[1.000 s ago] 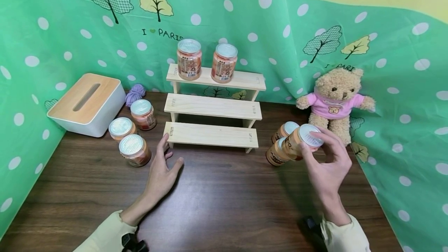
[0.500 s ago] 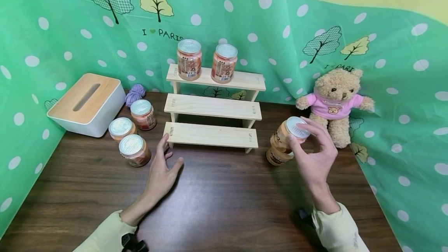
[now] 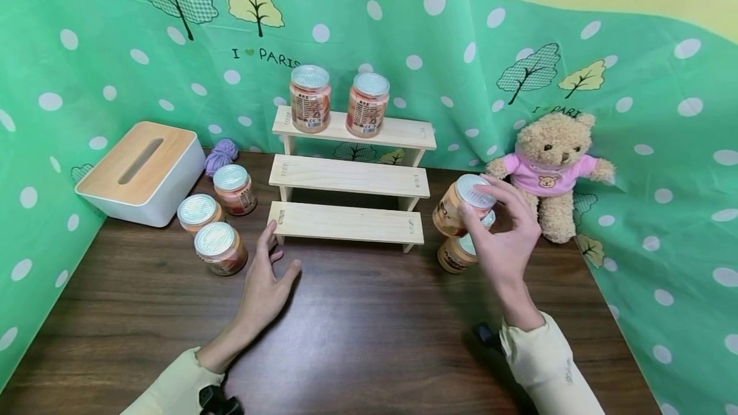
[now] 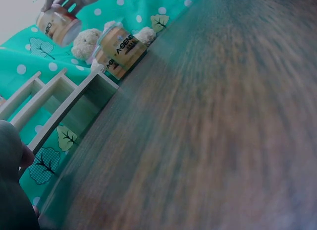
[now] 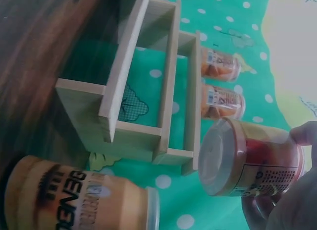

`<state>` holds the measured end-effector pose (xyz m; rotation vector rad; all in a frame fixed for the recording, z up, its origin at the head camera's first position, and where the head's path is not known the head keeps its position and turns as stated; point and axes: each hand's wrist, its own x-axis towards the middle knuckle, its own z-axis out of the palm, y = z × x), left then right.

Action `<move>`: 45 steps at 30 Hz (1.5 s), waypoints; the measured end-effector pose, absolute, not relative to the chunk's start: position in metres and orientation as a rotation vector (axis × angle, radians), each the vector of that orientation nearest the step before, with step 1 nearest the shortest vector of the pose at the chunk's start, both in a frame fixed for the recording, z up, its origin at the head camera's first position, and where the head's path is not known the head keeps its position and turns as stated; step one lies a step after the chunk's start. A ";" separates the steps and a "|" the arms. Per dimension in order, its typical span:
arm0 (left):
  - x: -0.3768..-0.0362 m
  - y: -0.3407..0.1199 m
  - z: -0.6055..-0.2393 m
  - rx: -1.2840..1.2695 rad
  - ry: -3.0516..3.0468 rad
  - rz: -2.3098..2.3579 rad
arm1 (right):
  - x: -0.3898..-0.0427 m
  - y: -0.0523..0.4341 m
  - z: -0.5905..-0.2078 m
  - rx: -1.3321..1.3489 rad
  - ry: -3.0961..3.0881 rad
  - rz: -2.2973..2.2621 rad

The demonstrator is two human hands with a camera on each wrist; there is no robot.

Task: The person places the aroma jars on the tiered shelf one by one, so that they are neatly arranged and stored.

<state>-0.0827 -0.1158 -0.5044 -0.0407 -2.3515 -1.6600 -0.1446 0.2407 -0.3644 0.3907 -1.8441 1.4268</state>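
My right hand (image 3: pixel 507 229) grips a jar (image 3: pixel 455 207) with a clear ridged lid and an orange-brown label, thumb and fingers around its upper part. The right wrist view shows this held jar (image 5: pixel 252 158) up in the air, its base toward the wooden shelf. Below it in the head view, two similar jars (image 3: pixel 455 258) stand on the table, one partly hidden. The three-step wooden shelf (image 3: pixel 346 221) stands in the middle, with two jars (image 3: pixel 310 101) on its top step. My left hand (image 3: pixel 268 287) has its fingers extended, fingertips at the left end of the lowest step.
Three more jars (image 3: pixel 221 248) stand on the left, beside a tissue box (image 3: pixel 138 171) with a wooden top and a purple yarn ball (image 3: pixel 221 157). A teddy bear (image 3: pixel 553 159) in a pink shirt sits at the right, against the green dotted cloth (image 3: pixel 450 37).
My right hand has carried the jar leftward and upward from above the right-hand jars toward the shelf's right side. The left hand has stayed at the lowest step.
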 end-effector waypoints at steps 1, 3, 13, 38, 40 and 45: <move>-0.083 -0.116 -0.505 -0.042 -2.354 -1.642 | -0.146 0.240 -0.364 0.387 -1.845 1.430; -0.083 -0.116 -0.506 -0.049 -2.346 -1.642 | -0.150 0.238 -0.362 0.372 -1.850 1.425; -0.087 -0.117 -0.519 -0.091 -2.318 -1.585 | -0.168 0.231 -0.352 0.353 -1.840 1.434; -0.088 -0.120 -0.527 -0.098 -2.304 -1.642 | -0.211 0.199 -0.329 0.369 -1.835 1.452; -0.088 -0.120 -0.527 -0.090 -2.309 -1.651 | -0.214 0.197 -0.329 0.367 -1.834 1.457; -0.090 -0.122 -0.532 -0.099 -2.319 -1.614 | -0.222 0.191 -0.325 0.358 -1.825 1.489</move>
